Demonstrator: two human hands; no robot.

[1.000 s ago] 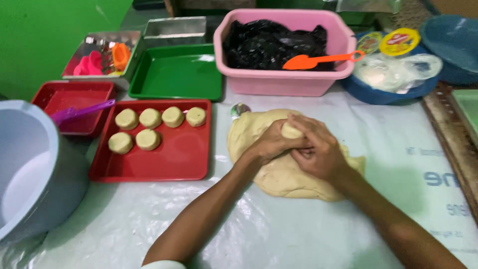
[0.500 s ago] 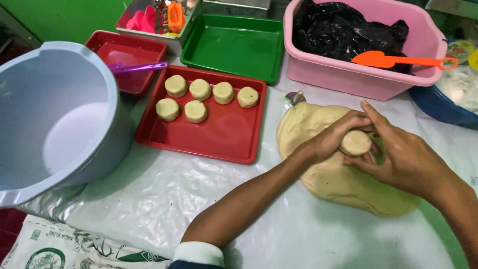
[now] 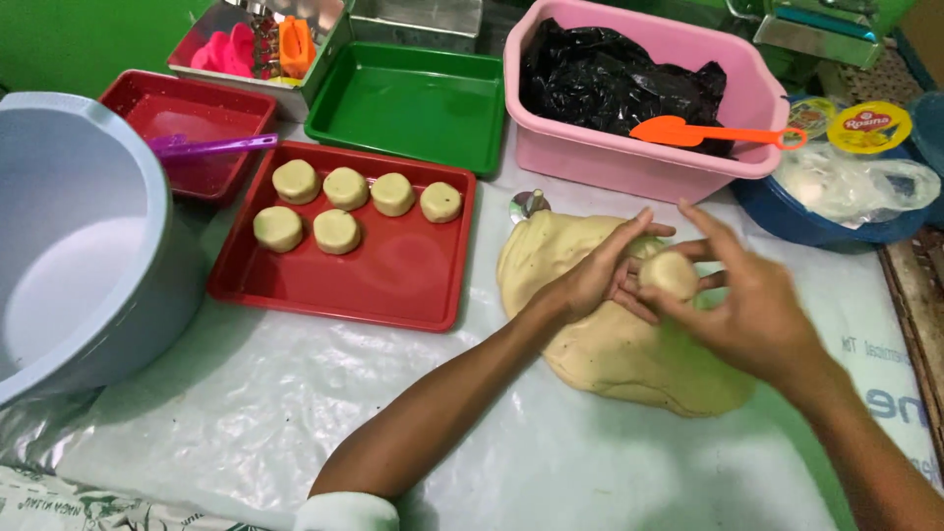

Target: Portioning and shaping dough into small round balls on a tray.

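A small round ball of pale dough (image 3: 670, 272) sits between my two hands, just above a large flattened dough mass (image 3: 615, 349) on the plastic-covered table. My left hand (image 3: 590, 280) cups the ball from the left. From the right, my right hand (image 3: 749, 307) holds the ball, fingers spread over it. To the left, a red tray (image 3: 393, 280) carries several shaped dough discs (image 3: 336, 231) in two rows.
A large grey bowl (image 3: 69, 256) stands at the left edge. Behind the red tray are a small red tray (image 3: 197, 108) with a purple tool, a green tray (image 3: 413, 103) and a pink tub (image 3: 629, 162) holding black plastic and an orange spatula (image 3: 703, 133). A blue basin (image 3: 836, 211) sits far right.
My hands have lifted a piece off the big dough mass and shaped it into a ball held between them. The view has shifted left, showing more of the grey bowl.
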